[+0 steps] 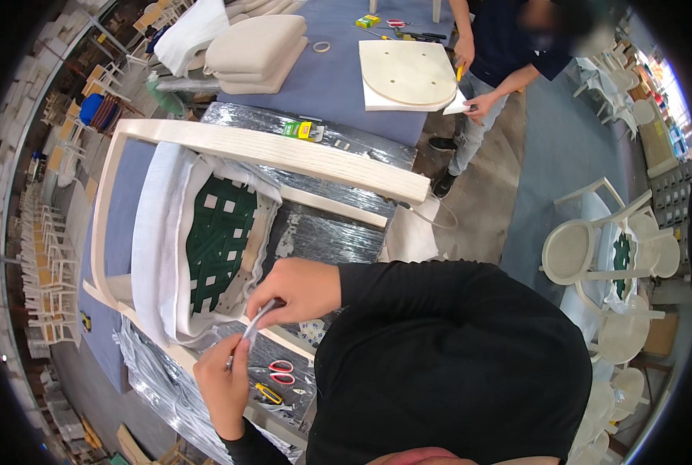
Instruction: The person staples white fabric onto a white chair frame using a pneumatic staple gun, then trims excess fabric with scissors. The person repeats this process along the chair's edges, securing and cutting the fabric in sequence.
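Note:
In front of me a pale wooden chair frame [261,147] lies on its side on the table. Its seat carries white padding [158,232], and dark green woven webbing [216,240] shows on the underside. My right hand [303,291], beside the seat's lower corner, is closed on one end of a thin grey-white strip [254,324]; its exact kind is unclear. The other end is pinched by my left hand [226,380], below and to the left. Near the left hand lie red-handled scissors [281,372] and a yellow-and-black cutter [268,393].
Across the table another person [501,62] holds a yellow tool over a cream seat board [408,74]. Stacked beige cushions [254,54], a tape roll [321,47] and a small green-yellow box [303,130] lie on the table. Chairs [594,248] stand to the right.

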{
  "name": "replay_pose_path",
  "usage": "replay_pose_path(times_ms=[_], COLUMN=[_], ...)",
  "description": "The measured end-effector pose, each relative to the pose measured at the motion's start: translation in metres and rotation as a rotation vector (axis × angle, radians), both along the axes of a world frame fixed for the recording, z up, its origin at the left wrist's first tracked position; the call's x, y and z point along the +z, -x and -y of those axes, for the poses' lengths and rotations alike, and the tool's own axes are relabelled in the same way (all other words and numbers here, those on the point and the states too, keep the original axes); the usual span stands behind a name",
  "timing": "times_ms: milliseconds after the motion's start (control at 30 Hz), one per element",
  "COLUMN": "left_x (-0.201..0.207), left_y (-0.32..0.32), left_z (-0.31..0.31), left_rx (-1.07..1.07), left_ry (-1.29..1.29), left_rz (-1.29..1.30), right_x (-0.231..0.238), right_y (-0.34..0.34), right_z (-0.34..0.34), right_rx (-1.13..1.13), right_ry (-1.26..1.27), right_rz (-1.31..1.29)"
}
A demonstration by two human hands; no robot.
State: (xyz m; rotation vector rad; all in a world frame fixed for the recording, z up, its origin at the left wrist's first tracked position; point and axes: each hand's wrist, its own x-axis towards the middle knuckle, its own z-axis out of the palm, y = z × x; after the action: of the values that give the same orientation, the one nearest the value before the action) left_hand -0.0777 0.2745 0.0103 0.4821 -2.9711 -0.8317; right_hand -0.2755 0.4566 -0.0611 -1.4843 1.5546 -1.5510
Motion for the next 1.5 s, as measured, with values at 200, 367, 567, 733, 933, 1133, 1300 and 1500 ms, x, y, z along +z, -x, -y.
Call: replay_pose_path(times_ms=[200, 367, 567, 733, 933, 1133, 1300, 1500], left_x=[0.003, 0.014, 0.014, 0.017, 0.009, 0.007, 0.006, 0.002], left_y=[0.043, 0.056, 0.071, 0.061, 0.050, 0.045, 0.045, 0.054], left_z=[-0.032, -0.035, -0.046, -0.043, -0.037, -0.038, -0.035, -0.034], left_rx=[-0.112, -0.118, -0.192, -0.237, -0.277, -0.239, -0.240, -0.227], left_ry=[-0.046, 0.019, 0.067, 0.219, 0.239, 0.154, 0.141, 0.076], left_rz=[-0.271, -0.176, -0.327, -0.483, -0.578, -0.601, -0.570, -0.595], right_x=[-0.016, -0.012, 0.002, 0.009, 0.007, 0.002, -0.004, -0.016], right_y=[0.011, 0.020, 0.021, 0.021, 0.018, 0.015, 0.014, 0.018], right_z=[-0.017, -0.024, -0.030, -0.026, -0.024, -0.020, -0.017, -0.012], right_rx=[-0.074, -0.139, -0.218, -0.298, -0.231, -0.206, -0.153, -0.076], right_ry=[0.139, 0.129, 0.136, 0.241, 0.238, 0.233, 0.222, 0.295], right_rz=[0.051, 0.154, 0.104, -0.063, -0.105, -0.118, 0.025, 0.203])
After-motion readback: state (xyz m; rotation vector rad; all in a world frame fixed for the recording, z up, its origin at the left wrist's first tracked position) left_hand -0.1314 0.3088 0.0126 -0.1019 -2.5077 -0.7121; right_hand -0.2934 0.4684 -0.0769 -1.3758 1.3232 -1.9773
